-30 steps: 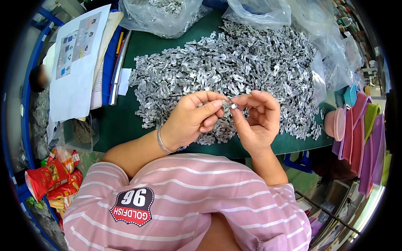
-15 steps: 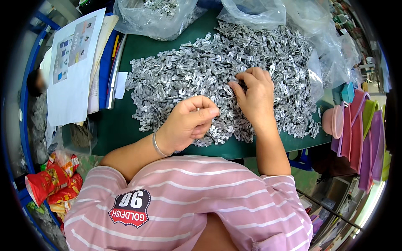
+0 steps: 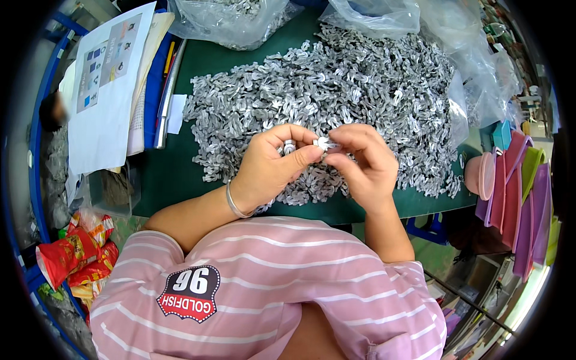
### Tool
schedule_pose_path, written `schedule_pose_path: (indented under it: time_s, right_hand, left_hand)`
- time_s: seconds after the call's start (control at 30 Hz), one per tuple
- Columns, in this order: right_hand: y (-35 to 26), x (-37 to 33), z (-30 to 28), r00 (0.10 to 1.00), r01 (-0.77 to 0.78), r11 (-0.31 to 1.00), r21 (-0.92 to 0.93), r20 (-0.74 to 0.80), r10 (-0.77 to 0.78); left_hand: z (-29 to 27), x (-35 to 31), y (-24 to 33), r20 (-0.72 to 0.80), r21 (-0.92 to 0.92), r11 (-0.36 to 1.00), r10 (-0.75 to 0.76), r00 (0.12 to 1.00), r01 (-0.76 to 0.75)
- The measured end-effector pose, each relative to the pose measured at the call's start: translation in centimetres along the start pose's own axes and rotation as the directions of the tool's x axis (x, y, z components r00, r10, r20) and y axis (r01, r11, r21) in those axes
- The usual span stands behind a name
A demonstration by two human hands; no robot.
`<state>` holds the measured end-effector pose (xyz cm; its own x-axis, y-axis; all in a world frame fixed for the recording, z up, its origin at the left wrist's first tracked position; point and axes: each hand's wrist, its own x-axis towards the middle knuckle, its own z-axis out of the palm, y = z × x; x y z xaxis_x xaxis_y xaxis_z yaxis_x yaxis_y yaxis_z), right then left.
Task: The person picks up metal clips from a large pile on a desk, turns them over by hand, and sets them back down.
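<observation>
At the far left of the frame I note red snack packets (image 3: 72, 255) low down, off the table, and above them a stack of printed sheets (image 3: 105, 90) lying over the table's left edge. A metal ruler (image 3: 167, 96) lies just right of the sheets, along the border of the green mat (image 3: 165, 174). Between the sheets and the parts I see a bare strip of mat, the widest free surface on the left side.

The left hand (image 3: 270, 165), a bangle (image 3: 233, 201) at its wrist, is raised over the near edge of the pile of small grey metal pieces (image 3: 336, 90). Its thumb and forefinger are pressed together on a small metal piece (image 3: 324, 143), and a second small piece shows among its curled fingers. The right hand (image 3: 363, 165) meets it at centre frame, fingertips closed on the same small metal piece from the other side. I cannot tell the piece's exact shape.

The pile fills the mat from centre to right, leaving only a thin green margin along the near edge beneath the hands. Clear plastic bags (image 3: 420, 24) crowd the upper edge and right side. At the far right, pink and purple trays (image 3: 510, 174) stand past the table's edge.
</observation>
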<state>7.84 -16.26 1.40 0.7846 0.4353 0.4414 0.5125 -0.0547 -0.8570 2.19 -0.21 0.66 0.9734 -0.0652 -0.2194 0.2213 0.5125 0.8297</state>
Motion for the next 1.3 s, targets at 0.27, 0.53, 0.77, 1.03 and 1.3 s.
schedule_pose_path:
  time_s: [0.27, 0.53, 0.77, 1.03, 1.3]
  right_hand:
    - [1.0, -1.3, 0.0, 0.991, -0.123, 0.875, 0.468, 0.098, 0.087]
    - [-0.7, -1.6, 1.1, 0.99, 0.045, 0.947, 0.319, -0.138, 0.0]
    - [-1.5, -0.9, 0.2, 0.965, 0.263, 0.965, -0.007, -0.014, -0.263]
    - [1.4, 1.1, -2.1, 1.0, 0.014, 0.767, -0.642, 0.007, -0.012]
    - [1.4, 1.7, -1.2, 0.999, 0.028, 0.717, -0.696, 0.041, 0.0]
  left_hand:
    - [-0.2, -0.5, 0.7, 0.193, 0.462, 0.771, 0.395, 0.898, -0.438]
    - [0.3, -0.8, 0.3, -0.02, 0.131, 0.987, 0.097, 0.995, -0.093]
    - [0.6, -0.4, 1.1, 0.044, -0.206, 0.953, -0.217, 0.975, 0.221]
    - [-0.3, -0.4, 0.5, 0.15, -0.304, 0.929, -0.173, 0.973, 0.212]
    - [-0.4, -0.6, 0.2, 0.078, -0.143, 0.986, -0.071, 0.994, 0.082]
